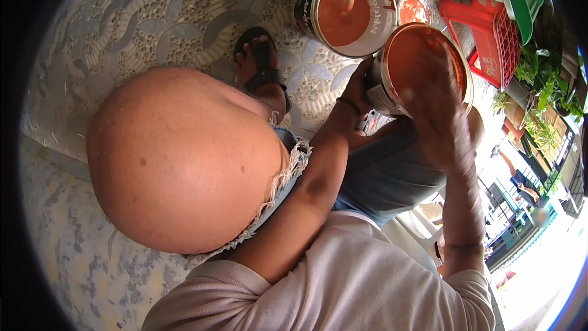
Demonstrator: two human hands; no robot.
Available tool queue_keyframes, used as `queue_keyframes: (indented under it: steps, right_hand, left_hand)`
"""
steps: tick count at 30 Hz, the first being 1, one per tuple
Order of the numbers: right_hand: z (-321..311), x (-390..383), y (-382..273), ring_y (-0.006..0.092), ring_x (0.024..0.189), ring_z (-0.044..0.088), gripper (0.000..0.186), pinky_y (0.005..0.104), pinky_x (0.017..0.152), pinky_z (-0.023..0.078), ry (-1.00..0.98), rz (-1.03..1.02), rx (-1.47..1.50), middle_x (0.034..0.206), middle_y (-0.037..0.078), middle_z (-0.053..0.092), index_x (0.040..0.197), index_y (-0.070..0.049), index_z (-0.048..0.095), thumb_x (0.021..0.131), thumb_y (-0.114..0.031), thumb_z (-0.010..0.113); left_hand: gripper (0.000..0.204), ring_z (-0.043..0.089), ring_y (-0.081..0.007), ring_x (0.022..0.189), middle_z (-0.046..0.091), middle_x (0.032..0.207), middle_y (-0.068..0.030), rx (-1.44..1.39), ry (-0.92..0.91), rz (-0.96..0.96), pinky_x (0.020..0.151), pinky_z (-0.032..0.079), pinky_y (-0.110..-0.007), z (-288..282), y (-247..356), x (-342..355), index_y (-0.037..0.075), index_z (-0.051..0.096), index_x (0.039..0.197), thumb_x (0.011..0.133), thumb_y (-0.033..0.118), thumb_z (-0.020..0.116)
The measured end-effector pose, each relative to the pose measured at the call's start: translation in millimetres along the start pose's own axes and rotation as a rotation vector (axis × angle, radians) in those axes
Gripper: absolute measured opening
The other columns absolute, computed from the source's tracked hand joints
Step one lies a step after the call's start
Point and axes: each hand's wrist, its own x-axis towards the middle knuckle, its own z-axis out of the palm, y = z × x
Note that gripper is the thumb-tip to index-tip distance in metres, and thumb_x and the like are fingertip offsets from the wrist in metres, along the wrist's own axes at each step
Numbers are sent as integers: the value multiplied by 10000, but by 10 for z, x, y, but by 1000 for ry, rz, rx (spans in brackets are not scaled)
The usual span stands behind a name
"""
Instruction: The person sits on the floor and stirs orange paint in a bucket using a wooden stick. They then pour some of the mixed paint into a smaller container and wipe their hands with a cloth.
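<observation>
Evidently, the left hand [357, 89] grips the can [407, 55], tilted just beside the bucket [381, 19]; the right hand [436, 101], blurred at its mouth, may be spread or pinching, I cannot tell; firm support should limit spills.

The floor [174, 18] has gray curvy shapes and little pebbly bits. Over on the right is a red crate [499, 40] (its side is full of little holes), near leafy green plants [545, 83]. Past them, bright white light [542, 279] makes things hard to see.
</observation>
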Motion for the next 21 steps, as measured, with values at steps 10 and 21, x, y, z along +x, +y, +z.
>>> queue_keyframes:
  steps: [10,21]
  right_hand:
    - [-21,671,1067,423,1523,288,457,602,1192,286,32,-4,-442,1530,181,467,1370,-150,648,1041,-453,554]
    - [14,787,939,395,1537,270,343,573,1219,268,-4,-127,-317,1534,171,460,1356,-177,666,1058,-281,531]
  left_hand:
    - [515,628,-282,1241,660,1366,-106,12,76,-35,1087,509,-477,116,-9,-23,108,617,1375,1030,485,552]
    - [586,653,-328,1199,671,1327,-151,49,55,-4,1067,517,-499,25,15,16,78,602,1367,977,512,639]
